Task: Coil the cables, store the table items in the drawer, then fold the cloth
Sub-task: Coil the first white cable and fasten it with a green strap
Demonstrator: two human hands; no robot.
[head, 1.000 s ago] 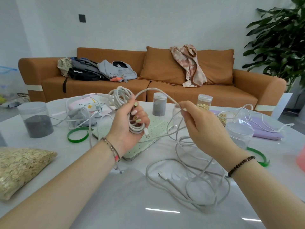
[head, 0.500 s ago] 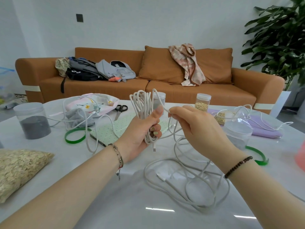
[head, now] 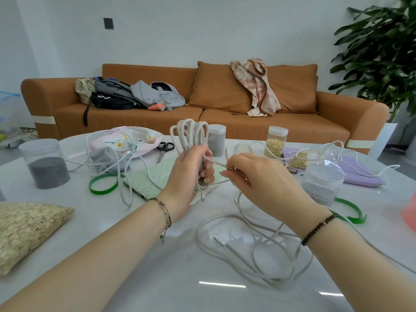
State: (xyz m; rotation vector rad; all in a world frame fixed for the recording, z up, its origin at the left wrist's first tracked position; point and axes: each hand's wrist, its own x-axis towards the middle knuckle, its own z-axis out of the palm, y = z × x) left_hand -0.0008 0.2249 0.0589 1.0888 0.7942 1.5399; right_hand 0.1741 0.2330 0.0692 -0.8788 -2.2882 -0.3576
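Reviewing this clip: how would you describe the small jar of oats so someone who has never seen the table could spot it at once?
On the white table before the orange sofa, look along the far edge, beyond the right hand. The oat jar stands upright there, a slim clear lidded tub. Unlike the grey-powder jar to its left, it holds pale golden flakes.

Bright, even light; glare streaks on the table (head: 157,278); edges bowed.
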